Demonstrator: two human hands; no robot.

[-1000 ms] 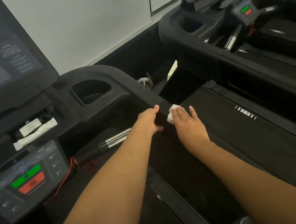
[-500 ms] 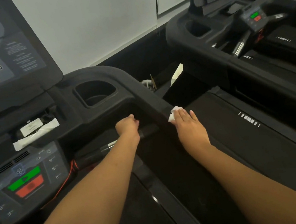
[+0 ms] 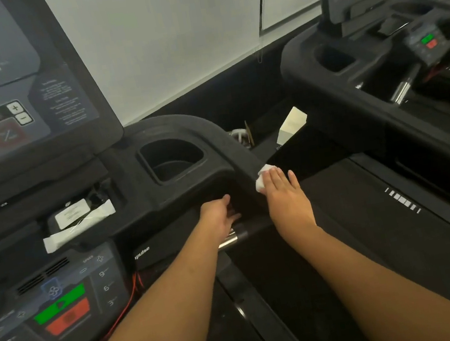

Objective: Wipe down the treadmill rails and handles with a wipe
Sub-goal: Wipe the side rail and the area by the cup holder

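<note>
My right hand (image 3: 285, 193) lies flat on a white wipe (image 3: 264, 177), pressing it onto the black right side rail (image 3: 242, 164) of the treadmill just past the console corner. Only the wipe's front edge shows beyond my fingers. My left hand (image 3: 219, 217) sits to the left of the rail, under the console edge and just above the handle (image 3: 230, 240) with its chrome sensor band. The fingers are loosely apart and hold nothing.
The console (image 3: 18, 120) with its screen stands at left, a cup holder (image 3: 172, 161) beside it, and a green and red button panel (image 3: 63, 311) below. A white packet (image 3: 79, 223) lies in the console tray. A second treadmill (image 3: 379, 72) stands at right.
My left hand left the side rail, went down left onto the handle, then lifted slightly toward the console edge. The right hand and wipe slid a little up the rail.
</note>
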